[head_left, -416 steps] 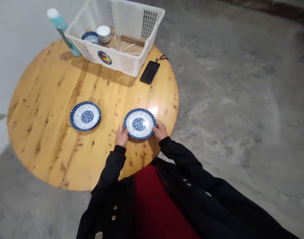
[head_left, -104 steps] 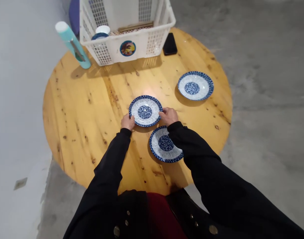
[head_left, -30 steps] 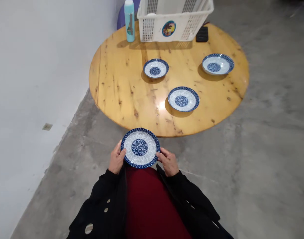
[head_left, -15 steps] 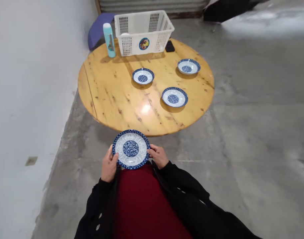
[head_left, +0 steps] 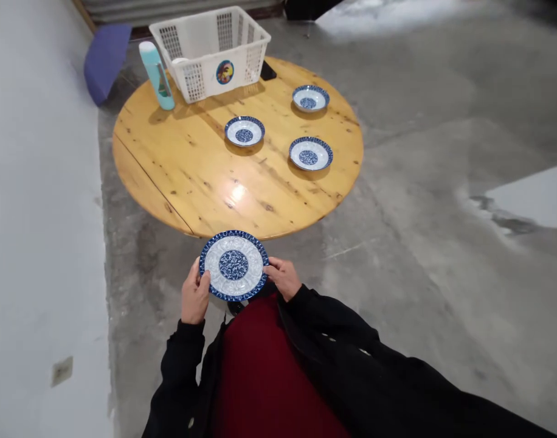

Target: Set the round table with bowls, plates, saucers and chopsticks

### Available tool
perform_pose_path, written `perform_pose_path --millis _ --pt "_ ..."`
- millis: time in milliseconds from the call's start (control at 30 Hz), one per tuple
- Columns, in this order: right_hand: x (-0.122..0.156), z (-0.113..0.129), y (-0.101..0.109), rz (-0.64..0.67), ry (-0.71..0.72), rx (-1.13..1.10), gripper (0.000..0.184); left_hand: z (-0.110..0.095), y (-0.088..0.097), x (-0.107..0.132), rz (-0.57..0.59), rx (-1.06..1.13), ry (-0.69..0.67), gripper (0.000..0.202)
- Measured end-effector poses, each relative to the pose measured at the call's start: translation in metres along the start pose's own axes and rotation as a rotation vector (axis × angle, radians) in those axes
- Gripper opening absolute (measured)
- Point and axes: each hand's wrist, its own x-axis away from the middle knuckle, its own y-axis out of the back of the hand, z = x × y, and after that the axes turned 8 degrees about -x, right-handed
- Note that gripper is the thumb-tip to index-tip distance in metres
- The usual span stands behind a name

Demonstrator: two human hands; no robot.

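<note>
Grey concrete floor (head_left: 419,182) spreads under and around a round wooden tabletop (head_left: 187,164), with a white wall (head_left: 32,182) running along the tabletop's left side. Just off the tabletop's near edge, over the floor and not resting on the wood, a blue-and-white held plate (head_left: 233,265) sits level and face up, its dark blue rim and blue centre medallion in full view. The left hand (head_left: 194,298) takes the plate's left rim, its grip pinching the edge with the thumb on top and the fingers hidden beneath. The right hand (head_left: 284,278) does the same on the right rim, its grip likewise clamped on the edge. Black sleeves run back from both hands, away from the tabletop, with a red garment between them. On the tabletop lie three plates of the same pattern, well apart from one another: a middle plate (head_left: 244,131) near the tabletop's centre, a right plate (head_left: 311,153) toward its right edge, and a far plate (head_left: 310,98) at its far right. At the tabletop's far edge stands a white slotted basket (head_left: 205,76) with a round sticker on its near wall and a white bowl (head_left: 179,61) showing over its left rim. A teal bottle (head_left: 157,75) stands upright on the tabletop just left of the basket, and a dark phone (head_left: 267,71) lies just right of it. Beyond the tabletop's far left edge a purple object (head_left: 106,59) sits by the wall.
</note>
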Motion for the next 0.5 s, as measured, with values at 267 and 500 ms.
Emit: perform_pose_path --millis 267,500 --pt "-0.050 0.000 -0.030 -0.252 0.014 -0.175 0.022 -0.012 -0.005 -0.112 0.200 -0.007 -0.186 0.049" --pt "-0.110 0.004 -0.064 -0.424 0.010 -0.295 0.023 -0.024 -0.004 -0.213 0.396 -0.070 -0.238 0.049"
